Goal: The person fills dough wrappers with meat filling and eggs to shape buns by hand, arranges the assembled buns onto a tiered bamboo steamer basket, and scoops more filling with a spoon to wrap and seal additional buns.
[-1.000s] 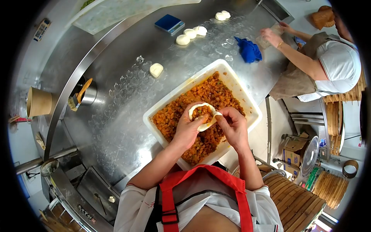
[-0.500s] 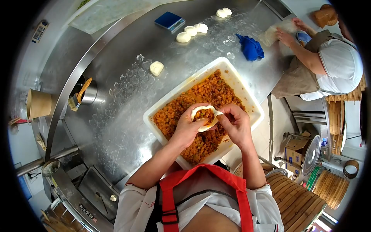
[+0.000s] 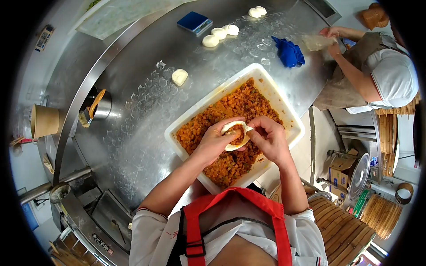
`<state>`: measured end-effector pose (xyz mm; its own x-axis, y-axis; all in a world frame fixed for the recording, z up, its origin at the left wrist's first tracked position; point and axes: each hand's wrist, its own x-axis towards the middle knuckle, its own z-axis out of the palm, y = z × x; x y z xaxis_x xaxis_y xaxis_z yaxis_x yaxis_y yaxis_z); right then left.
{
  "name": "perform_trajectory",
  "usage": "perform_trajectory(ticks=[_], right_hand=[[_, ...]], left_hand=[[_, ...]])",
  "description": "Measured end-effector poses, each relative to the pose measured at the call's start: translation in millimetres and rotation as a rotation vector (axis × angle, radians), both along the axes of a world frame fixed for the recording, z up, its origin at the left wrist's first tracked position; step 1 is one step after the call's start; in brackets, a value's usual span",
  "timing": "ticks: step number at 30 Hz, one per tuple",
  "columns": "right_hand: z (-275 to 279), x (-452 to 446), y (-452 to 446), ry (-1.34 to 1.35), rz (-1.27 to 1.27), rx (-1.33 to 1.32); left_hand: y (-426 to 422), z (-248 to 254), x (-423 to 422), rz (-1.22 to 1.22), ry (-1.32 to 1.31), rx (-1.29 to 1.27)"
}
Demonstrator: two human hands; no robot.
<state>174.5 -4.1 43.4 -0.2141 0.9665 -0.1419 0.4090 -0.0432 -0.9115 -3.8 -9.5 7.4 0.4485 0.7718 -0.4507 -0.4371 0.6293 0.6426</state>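
A dough wrapper point(image 3: 227, 128) with orange-brown filling in its middle rests cupped in my left hand point(image 3: 216, 141), whose thumb lies at the filling. My right hand point(image 3: 270, 138) pinches the right edge of the same wrapper between thumb and fingers. Both hands are above a white tub point(image 3: 184, 117) of chopped orange-red filling point(image 3: 242, 98). A single dough piece point(image 3: 179, 77) sits on the steel table up and left of the tub.
Farther back on the steel table point(image 3: 137, 146) are more dough pieces point(image 3: 218, 33), a blue scale point(image 3: 194, 22) and a blue cloth point(image 3: 289, 53). A co-worker point(image 3: 368, 75) at the right handles a clear plastic bag point(image 3: 318, 41). Bamboo steamers point(image 3: 339, 226) stand at lower right.
The wrapper's opening looks slightly smaller and rounder, with my right hand still pinching its edge. The co-worker's hands have drawn together on the plastic bag, which has shifted right.
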Motion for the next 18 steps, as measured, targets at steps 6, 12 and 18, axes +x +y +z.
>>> perform_trajectory(ticks=[6,12,18], right_hand=[[5.6,-5.2,0.2,-0.046,-0.007,0.123],[7.8,-2.8,7.9,-0.077,0.08,-0.085],[4.0,-3.5,0.9,-0.068,0.063,0.125]], left_hand=[[6.5,0.9,-4.4,-0.088,0.125,0.09],[13.4,1.1,-10.2,-0.22,0.139,0.086],[14.9,5.1,-10.8,-0.263,0.183,0.115]])
